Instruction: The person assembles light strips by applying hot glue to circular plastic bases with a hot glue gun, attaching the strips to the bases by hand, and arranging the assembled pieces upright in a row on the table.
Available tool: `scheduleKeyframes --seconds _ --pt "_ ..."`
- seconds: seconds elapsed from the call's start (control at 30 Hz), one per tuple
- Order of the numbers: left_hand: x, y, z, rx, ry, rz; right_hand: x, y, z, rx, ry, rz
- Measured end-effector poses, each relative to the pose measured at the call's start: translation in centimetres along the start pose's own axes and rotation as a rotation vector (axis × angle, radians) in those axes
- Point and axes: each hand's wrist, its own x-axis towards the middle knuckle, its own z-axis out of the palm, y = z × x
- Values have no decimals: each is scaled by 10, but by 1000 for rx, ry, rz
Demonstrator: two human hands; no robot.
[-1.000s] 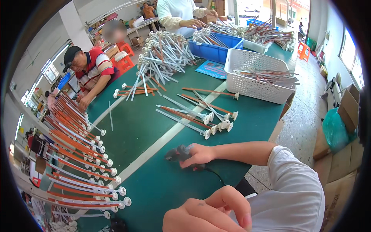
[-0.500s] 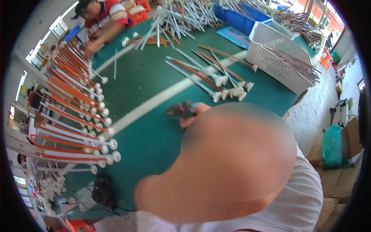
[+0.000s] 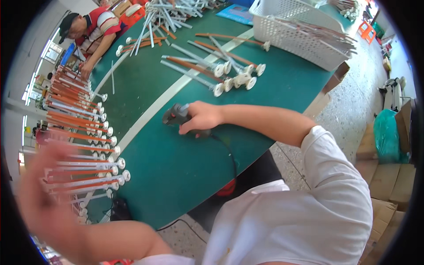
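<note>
My right hand (image 3: 204, 117) is closed around a dark grey pistol-shaped corded tool (image 3: 176, 115), held over the green table. Its cord drops past the front edge. At the left, my left hand (image 3: 46, 194) is raised and smeared by motion; its fingers cannot be made out. It overlaps the near end of a long row of orange and white rods (image 3: 90, 138) with round white end pieces. A loose group of similar rods (image 3: 212, 70) lies beyond my right hand, their white ends toward me.
A white perforated basket (image 3: 300, 42) holding thin rods stands at the back right. A large heap of white rods (image 3: 170, 13) lies at the back. A co-worker's hand (image 3: 87, 70) is at the row's far end. Cardboard boxes (image 3: 384, 183) are on the right floor.
My left hand has swung out to the left, beside the row of rods. My right forearm now shows clearly, still with the tool. The view has shifted.
</note>
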Motion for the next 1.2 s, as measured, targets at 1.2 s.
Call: scheduleKeyframes --seconds 1.2 --pt "-42 6 -61 -522 1297 616 -9 -6 14 194 35 -248"
